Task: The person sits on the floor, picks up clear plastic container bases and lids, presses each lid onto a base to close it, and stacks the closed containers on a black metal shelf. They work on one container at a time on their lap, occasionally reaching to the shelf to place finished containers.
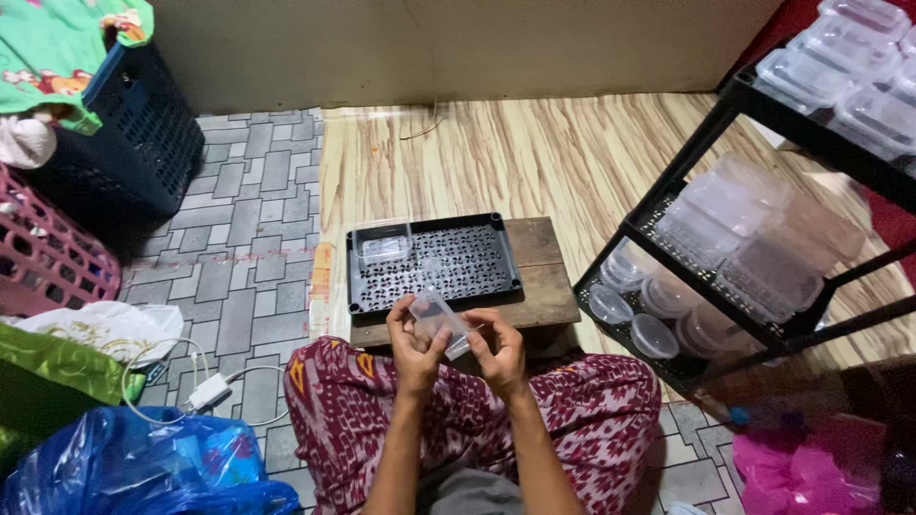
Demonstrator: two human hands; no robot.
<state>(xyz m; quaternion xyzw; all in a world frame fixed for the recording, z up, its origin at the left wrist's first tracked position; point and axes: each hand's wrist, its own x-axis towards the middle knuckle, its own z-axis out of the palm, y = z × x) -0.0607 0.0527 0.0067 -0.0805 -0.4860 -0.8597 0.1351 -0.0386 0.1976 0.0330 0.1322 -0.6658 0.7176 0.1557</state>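
**Two hands held a clear box over the lap**

The person sat on the floor with legs crossed, in red patterned trousers. The left hand and the right hand were close together, just above the knees. Both had a grip on one small clear box, fingers closed round it from each side. The box was tilted between them.

Just past the hands stood a low wooden bench. A black tray full of holes lay on it. One more clear box with a lid sat in the tray's near-left corner.

To the left lay a white charger with its cord, a blue bag and a white bag. A pink basket and a dark blue basket stood farther back.

To the right stood a black rack. Its shelves held many clear tubs and round lids. A plain wall was at the far end.
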